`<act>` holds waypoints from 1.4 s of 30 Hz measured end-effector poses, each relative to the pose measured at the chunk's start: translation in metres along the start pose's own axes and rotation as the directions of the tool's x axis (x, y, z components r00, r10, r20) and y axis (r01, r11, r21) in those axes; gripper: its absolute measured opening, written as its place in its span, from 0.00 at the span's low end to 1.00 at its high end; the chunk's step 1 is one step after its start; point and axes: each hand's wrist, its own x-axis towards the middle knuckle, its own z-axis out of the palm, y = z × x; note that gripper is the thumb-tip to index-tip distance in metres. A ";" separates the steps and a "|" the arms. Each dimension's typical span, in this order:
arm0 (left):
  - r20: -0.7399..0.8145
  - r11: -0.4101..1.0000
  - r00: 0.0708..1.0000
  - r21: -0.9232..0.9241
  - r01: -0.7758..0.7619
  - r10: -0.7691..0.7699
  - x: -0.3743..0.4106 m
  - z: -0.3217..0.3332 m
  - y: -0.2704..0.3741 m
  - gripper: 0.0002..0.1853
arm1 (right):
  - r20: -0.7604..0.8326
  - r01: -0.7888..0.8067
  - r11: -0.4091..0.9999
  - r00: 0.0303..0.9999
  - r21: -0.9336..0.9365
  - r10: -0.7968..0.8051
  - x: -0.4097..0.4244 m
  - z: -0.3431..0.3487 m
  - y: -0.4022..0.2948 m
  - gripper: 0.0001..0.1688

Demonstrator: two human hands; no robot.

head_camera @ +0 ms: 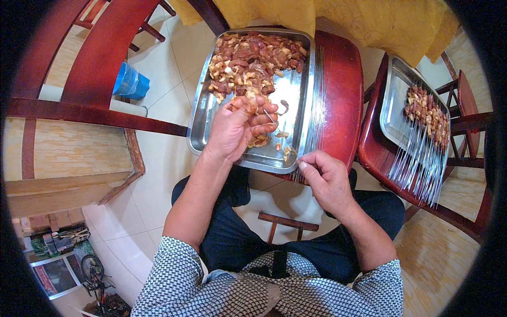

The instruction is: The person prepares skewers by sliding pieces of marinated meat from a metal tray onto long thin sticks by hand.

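My right hand is closed on a thin metal skewer, just off the near right corner of a steel tray. The skewer runs up and left towards my left hand, where its far part shows between the fingers. My left fingertips pinch a pale piece of meat. Beyond that hand, a heap of raw cut meat covers the far part of the tray, and a few scraps lie near its front. Bare metal skewers lie in a bundle along the tray's right rim.
The tray stands on a red wooden chair. On another red chair at the right, a second steel tray holds loaded meat skewers, handles towards me. A yellow cloth hangs beyond. A blue bin stands at the left.
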 end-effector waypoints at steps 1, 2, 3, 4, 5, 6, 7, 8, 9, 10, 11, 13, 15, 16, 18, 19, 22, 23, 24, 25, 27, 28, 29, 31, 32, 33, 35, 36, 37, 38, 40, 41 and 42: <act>0.013 1.000 1.000 0.003 0.005 -0.005 0.000 0.000 0.000 0.12 | 0.001 -0.006 1.000 1.000 0.004 0.006 0.000 0.000 -0.001 0.06; 0.005 1.000 1.000 0.007 0.002 -0.002 -0.001 0.000 0.000 0.12 | 0.003 -0.013 1.000 1.000 0.008 0.013 0.000 0.000 -0.003 0.06; -0.002 1.000 1.000 0.012 0.002 -0.002 -0.001 0.002 -0.001 0.11 | 0.002 -0.020 1.000 1.000 0.012 0.020 0.000 -0.001 -0.003 0.06; -0.009 1.000 1.000 0.017 0.001 -0.001 -0.001 0.003 -0.001 0.11 | 0.005 -0.002 1.000 1.000 0.014 0.002 0.000 -0.001 -0.001 0.06; -0.016 1.000 1.000 0.007 -0.006 0.006 -0.001 0.003 -0.002 0.11 | 0.008 0.016 1.000 1.000 0.016 -0.016 0.000 0.000 0.002 0.06; -0.025 1.000 1.000 -0.003 -0.015 0.015 -0.001 0.001 -0.002 0.11 | 0.013 0.035 0.999 0.999 0.017 -0.036 0.000 0.001 0.003 0.06; -0.033 1.000 0.999 -0.013 -0.025 0.025 -0.001 0.000 -0.002 0.11 | 0.019 0.032 0.999 0.999 0.018 -0.032 0.000 0.002 0.003 0.06; -0.034 1.000 0.999 -0.003 -0.024 0.024 -0.001 0.000 -0.001 0.11 | 0.025 0.028 0.999 0.999 0.019 -0.028 0.000 0.003 0.003 0.06; -0.035 1.000 0.999 0.007 -0.022 0.023 -0.001 0.001 -0.001 0.11 | 0.031 0.023 1.000 0.999 0.021 -0.023 0.000 0.003 0.003 0.06; -0.037 1.000 0.999 0.017 -0.020 0.021 -0.001 0.001 -0.001 0.11 | 0.035 0.017 1.000 0.999 0.013 -0.018 0.000 0.002 0.003 0.06; -0.023 1.000 1.000 0.010 -0.011 0.011 0.000 0.001 -0.003 0.12 | 0.038 0.012 1.000 0.999 0.005 -0.012 0.001 0.001 0.002 0.06; 0.003 1.000 1.000 -0.009 0.003 -0.003 0.000 0.000 -0.006 0.13 | 0.029 0.009 1.000 1.000 -0.003 -0.009 0.001 0.002 0.000 0.06; 0.009 1.000 1.000 -0.028 0.003 -0.002 -0.001 0.002 -0.006 0.13 | 0.000 0.011 1.000 1.000 -0.003 -0.011 0.002 0.003 -0.002 0.05; 0.012 0.999 1.000 -0.038 0.004 -0.003 -0.002 0.003 -0.006 0.13 | -0.012 0.005 1.000 1.000 0.000 -0.005 0.002 0.002 -0.005 0.05; 0.009 0.999 1.000 -0.036 -0.001 0.002 -0.002 0.005 -0.005 0.11 | -0.034 -0.005 1.000 0.999 0.007 0.005 0.002 -0.001 -0.010 0.05; 0.007 0.999 1.000 -0.035 -0.004 0.004 -0.002 0.006 -0.005 0.11 | -0.024 0.004 1.000 1.000 0.010 -0.004 0.002 -0.001 -0.008 0.05; -0.020 1.000 1.000 -0.011 -0.007 0.007 -0.002 0.006 -0.006 0.11 | 0.008 0.010 1.000 1.000 0.023 -0.010 0.002 0.000 0.000 0.05; -0.027 1.000 1.000 -0.018 -0.005 0.005 -0.001 0.005 -0.006 0.10 | 0.018 -0.003 1.000 1.000 0.030 0.002 0.002 0.001 0.001 0.05; -0.036 1.000 0.999 -0.022 -0.003 0.002 0.000 0.004 -0.005 0.10 | 0.030 -0.016 0.999 0.999 0.040 0.014 0.001 0.002 0.001 0.05; -0.045 1.000 0.999 -0.027 0.000 -0.001 0.000 0.003 -0.005 0.10 | 0.033 -0.017 0.999 0.999 0.033 0.016 0.001 0.002 0.000 0.06; -0.023 1.000 1.000 -0.001 0.004 -0.004 0.000 0.002 -0.006 0.11 | 0.041 -0.021 1.000 0.999 0.017 0.020 0.001 0.002 -0.003 0.06; -0.011 1.000 1.000 0.011 0.006 -0.006 0.000 0.002 -0.006 0.11 | 0.037 -0.020 1.000 0.999 0.015 0.020 0.001 0.002 -0.002 0.06; -0.015 1.000 1.000 0.023 0.008 -0.007 -0.001 0.003 -0.007 0.11 | 0.034 -0.020 1.000 0.999 0.012 0.019 0.002 0.002 -0.001 0.06; -0.020 0.999 1.000 0.051 0.013 -0.013 -0.002 0.007 -0.012 0.11 | 0.010 -0.011 1.000 1.000 0.017 0.011 0.002 0.001 0.000 0.06; -0.020 0.999 1.000 0.042 0.010 -0.010 -0.001 0.008 -0.013 0.11 | -0.009 -0.003 1.000 1.000 0.023 0.003 0.001 0.001 0.000 0.06; -0.019 1.000 1.000 0.030 0.005 -0.005 -0.002 0.009 -0.012 0.11 | -0.027 0.006 1.000 1.000 0.025 -0.005 0.001 0.002 0.000 0.06; -0.012 1.000 1.000 0.002 0.002 -0.002 -0.002 0.007 -0.011 0.11 | -0.033 0.020 1.000 0.999 -0.007 -0.020 0.002 0.002 -0.005 0.06; -0.005 1.000 1.000 -0.009 0.007 -0.007 -0.001 0.007 -0.011 0.11 | -0.037 0.026 0.999 0.999 -0.020 -0.027 0.002 0.001 -0.006 0.06; 0.002 1.000 1.000 -0.021 0.011 -0.011 -0.001 0.006 -0.011 0.12 | -0.036 0.022 1.000 0.999 -0.011 -0.022 0.002 0.001 -0.005 0.06; -0.006 1.000 1.000 -0.015 0.023 -0.023 0.000 0.007 -0.012 0.12 | -0.034 0.018 1.000 0.999 -0.002 -0.018 0.002 0.001 -0.003 0.06; -0.023 0.999 0.999 -0.009 0.043 -0.043 -0.001 0.006 -0.013 0.11 | -0.032 0.017 1.000 0.999 -0.007 -0.018 0.002 0.002 -0.003 0.05; -0.013 0.999 0.999 -0.024 0.045 -0.046 -0.002 0.005 -0.013 0.11 | -0.035 0.020 1.000 0.999 -0.018 -0.021 0.002 0.003 -0.005 0.05; -0.003 0.998 0.999 -0.037 0.051 -0.051 -0.001 0.005 -0.013 0.11 | -0.040 0.021 0.999 0.999 -0.026 -0.022 0.002 0.003 -0.005 0.05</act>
